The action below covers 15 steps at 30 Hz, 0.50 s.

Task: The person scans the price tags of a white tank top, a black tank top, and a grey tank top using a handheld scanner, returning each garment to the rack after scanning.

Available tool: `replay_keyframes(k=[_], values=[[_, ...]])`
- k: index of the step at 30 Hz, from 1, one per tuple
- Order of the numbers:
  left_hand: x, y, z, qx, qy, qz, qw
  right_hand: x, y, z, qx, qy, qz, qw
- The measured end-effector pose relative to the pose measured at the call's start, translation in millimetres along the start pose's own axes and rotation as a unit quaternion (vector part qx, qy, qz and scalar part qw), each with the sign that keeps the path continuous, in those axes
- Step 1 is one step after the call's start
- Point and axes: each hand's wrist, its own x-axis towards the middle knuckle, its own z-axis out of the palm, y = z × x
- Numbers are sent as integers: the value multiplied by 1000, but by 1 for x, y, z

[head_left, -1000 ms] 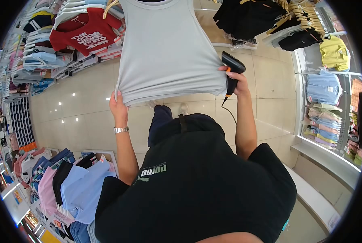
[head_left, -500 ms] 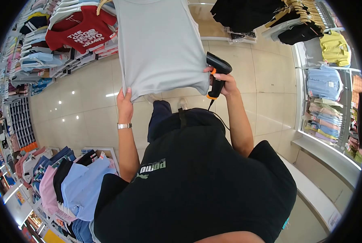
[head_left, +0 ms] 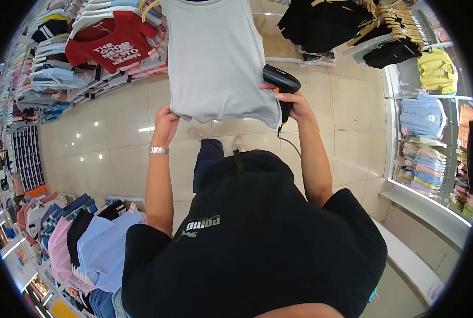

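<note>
A light grey sleeveless top (head_left: pixel 215 63) hangs in front of me, its lower hem toward my body. The hem's left corner is pinched in my left hand (head_left: pixel 166 123), which has a metal watch on its wrist. My right hand (head_left: pixel 296 105) is wrapped round a black and orange handheld scanner (head_left: pixel 281 79) beside the hem's right side, and its fingers also touch the fabric there. A thin cable runs down from the scanner toward my waist.
Hanging clothes, among them a red printed shirt (head_left: pixel 112 45), fill the upper left. Black garments (head_left: pixel 324 24) hang at the upper right. Shelves with a blue shirt (head_left: pixel 423 116) stand on the right. Blue and pink clothes (head_left: pixel 106 246) lie at the lower left. Tiled floor (head_left: pixel 114 127) shows between.
My left hand has moved slightly up and still grips the hem. The top has shifted a little to the right. The scanner has tilted and now sits partly behind the fabric's edge.
</note>
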Motion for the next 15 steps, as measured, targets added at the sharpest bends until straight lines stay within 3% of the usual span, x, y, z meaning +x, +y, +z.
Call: replay_keyframes(k=[7,10,13,15], values=[[31,2,19,-237,37,-2,971,21,-2,-3,74,-6,-3,997],[31,20,25,-335,-63,-20,940,26,3,-2,113,-14,-58,992],[36,45,50,-287,34,-71,955,26,8,-21,106,2,-40,994],[43,40,43,-154,38,-64,985,23,3,-9,130,44,-42,990]])
